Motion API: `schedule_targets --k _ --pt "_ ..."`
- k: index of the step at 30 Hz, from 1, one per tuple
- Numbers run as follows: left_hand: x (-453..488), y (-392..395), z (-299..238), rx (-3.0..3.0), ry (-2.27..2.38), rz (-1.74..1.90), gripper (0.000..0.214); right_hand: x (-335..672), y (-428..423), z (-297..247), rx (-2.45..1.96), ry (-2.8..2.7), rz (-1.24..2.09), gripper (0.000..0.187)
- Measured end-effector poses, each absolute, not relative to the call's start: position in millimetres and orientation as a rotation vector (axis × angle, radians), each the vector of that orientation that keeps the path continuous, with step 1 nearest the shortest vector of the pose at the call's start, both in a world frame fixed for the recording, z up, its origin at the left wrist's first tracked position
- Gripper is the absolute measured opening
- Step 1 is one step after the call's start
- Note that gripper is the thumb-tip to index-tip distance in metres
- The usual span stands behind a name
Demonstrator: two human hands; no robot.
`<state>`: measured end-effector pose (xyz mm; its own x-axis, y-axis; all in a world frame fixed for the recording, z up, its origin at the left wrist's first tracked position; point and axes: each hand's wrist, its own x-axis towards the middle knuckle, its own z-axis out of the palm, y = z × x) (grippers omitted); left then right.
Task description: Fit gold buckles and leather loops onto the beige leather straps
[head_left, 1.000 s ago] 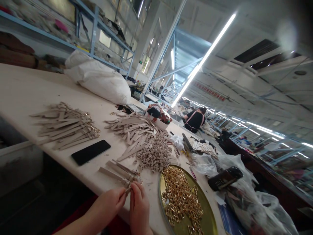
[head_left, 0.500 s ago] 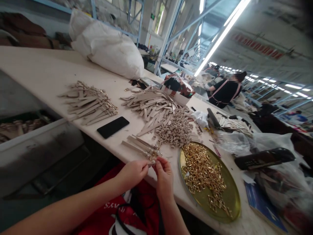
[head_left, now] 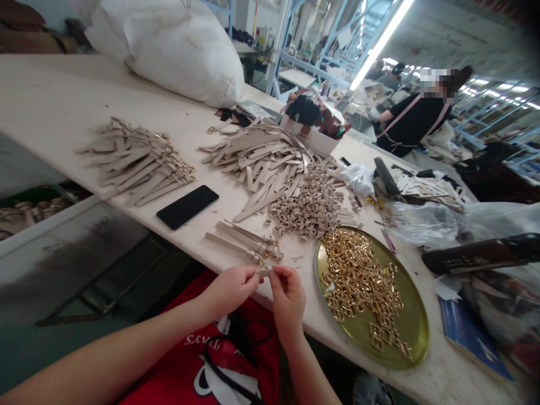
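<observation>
Strip (head_left: 265,273), small and pale, pinched at the near edge of the table (head_left: 54,95).
Left hand (head_left: 237,287) and right hand (head_left: 289,295) nearly meet, each clamped on one end (the fingertips hide part of it); from them, buckled straps (head_left: 236,243) lie near at eleven o'clock, a phone (head_left: 188,207) at ten, a heap of loops (head_left: 306,208) at one, and a tray (head_left: 411,323) of gold buckles (head_left: 358,270) at three.

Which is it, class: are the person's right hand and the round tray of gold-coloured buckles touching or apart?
Apart. The head view shows a strip of bare tabletop between the right hand and the round tray.
</observation>
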<state>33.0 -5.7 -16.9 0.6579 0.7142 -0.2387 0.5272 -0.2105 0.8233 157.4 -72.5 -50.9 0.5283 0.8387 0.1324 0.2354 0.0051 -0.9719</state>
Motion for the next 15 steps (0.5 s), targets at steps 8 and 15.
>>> schedule_targets --k 8,15 --pt "27 -3 -11 1.891 0.835 0.213 0.034 167 -71 -49 -1.424 -0.773 0.979 0.022" --pt "24 -10 -9 1.926 0.858 0.201 0.035 160 -77 -39 -1.163 -0.500 1.456 0.018"
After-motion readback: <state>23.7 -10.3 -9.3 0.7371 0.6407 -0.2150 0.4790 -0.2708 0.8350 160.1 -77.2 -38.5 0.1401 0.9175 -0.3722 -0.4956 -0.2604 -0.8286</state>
